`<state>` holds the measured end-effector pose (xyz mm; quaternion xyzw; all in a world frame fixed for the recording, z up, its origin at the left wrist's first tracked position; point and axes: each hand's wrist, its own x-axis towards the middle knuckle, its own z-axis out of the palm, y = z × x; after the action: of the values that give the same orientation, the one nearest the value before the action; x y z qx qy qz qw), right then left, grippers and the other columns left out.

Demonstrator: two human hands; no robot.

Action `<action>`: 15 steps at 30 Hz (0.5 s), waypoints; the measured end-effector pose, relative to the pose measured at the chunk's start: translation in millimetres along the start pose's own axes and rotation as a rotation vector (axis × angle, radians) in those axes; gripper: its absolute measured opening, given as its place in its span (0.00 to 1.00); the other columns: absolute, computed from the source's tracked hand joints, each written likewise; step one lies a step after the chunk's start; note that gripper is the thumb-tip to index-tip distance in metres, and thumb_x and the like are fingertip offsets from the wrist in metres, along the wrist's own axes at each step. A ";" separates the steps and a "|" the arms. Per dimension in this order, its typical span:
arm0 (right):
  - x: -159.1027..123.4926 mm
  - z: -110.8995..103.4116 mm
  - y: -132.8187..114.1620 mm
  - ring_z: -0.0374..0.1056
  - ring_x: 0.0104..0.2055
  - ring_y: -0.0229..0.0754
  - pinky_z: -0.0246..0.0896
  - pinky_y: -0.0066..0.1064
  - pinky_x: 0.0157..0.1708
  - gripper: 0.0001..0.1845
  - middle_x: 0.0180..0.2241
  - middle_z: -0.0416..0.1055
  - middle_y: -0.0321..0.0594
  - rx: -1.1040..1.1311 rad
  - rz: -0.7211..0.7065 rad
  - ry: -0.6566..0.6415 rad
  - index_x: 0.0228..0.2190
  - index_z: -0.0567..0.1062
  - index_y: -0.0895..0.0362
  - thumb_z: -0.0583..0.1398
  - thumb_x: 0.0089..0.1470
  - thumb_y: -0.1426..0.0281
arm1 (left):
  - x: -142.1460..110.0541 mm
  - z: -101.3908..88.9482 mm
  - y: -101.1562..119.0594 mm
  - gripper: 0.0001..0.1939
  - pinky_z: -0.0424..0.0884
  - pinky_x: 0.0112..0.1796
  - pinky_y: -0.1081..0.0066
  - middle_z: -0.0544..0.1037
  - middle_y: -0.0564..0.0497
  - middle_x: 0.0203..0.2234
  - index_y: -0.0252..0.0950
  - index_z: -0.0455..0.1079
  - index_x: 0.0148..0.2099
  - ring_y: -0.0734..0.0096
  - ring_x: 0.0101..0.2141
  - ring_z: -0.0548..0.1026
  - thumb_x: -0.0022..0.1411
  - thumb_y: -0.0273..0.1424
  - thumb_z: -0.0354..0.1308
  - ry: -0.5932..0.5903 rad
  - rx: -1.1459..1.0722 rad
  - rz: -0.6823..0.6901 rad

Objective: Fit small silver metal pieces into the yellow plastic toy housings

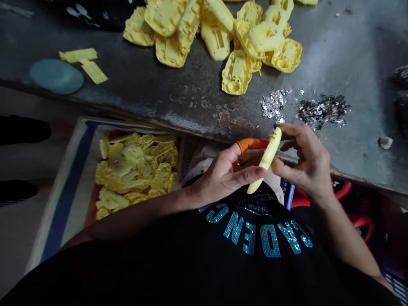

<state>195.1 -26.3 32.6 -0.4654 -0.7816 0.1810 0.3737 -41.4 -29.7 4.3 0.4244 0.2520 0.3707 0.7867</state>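
Note:
A yellow plastic shell [270, 154] is held on edge in front of my chest, near the table's front edge. My left hand [228, 172] grips it, thumb on the near side, with an orange finger cover [251, 144] on one finger behind it. At the shell's far end, my right hand [304, 159] has its fingers curled, the index fingertip touching the upper tip and the thumb close to the side. Whether something small sits between the right fingertips is hidden. Small metal pieces [274, 104] lie on the table just beyond, beside a larger, darker pile [323, 110].
More yellow shells [237, 72] are heaped at the back of the grey table [134, 80]. Flat yellow pieces [94, 71] and a blue-grey oval object [56, 76] lie at left. Below the edge, a box [68, 191] holds many yellow shells [137, 165]. Red handles [344, 190] show at lower right.

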 end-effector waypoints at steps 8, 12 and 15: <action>7.2 29.7 1.6 0.78 0.47 0.54 0.81 0.47 0.36 0.36 0.54 0.81 0.49 -0.108 -0.147 0.261 0.67 0.75 0.46 0.71 0.59 0.68 | -11.0 -21.5 9.9 0.26 0.82 0.53 0.68 0.88 0.46 0.57 0.43 0.81 0.68 0.59 0.51 0.87 0.73 0.44 0.69 0.123 0.437 0.238; 26.6 36.7 -8.3 0.80 0.48 0.54 0.82 0.47 0.39 0.36 0.55 0.81 0.50 -0.136 -0.215 0.249 0.68 0.74 0.47 0.71 0.60 0.68 | -11.5 -27.1 11.2 0.19 0.81 0.59 0.63 0.87 0.43 0.60 0.43 0.86 0.62 0.52 0.57 0.86 0.73 0.40 0.70 0.203 0.379 0.306; 51.6 39.2 -0.4 0.80 0.50 0.52 0.82 0.46 0.44 0.36 0.58 0.80 0.49 -0.085 -0.235 0.031 0.70 0.70 0.47 0.69 0.65 0.68 | -25.4 -43.5 9.7 0.18 0.84 0.54 0.62 0.87 0.42 0.59 0.41 0.87 0.59 0.50 0.54 0.88 0.70 0.41 0.72 0.319 0.290 0.260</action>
<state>150.6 20.6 28.6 -0.3887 -0.8319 0.0955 0.3844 -91.0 -25.5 -7.7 0.4980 0.3668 0.4911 0.6134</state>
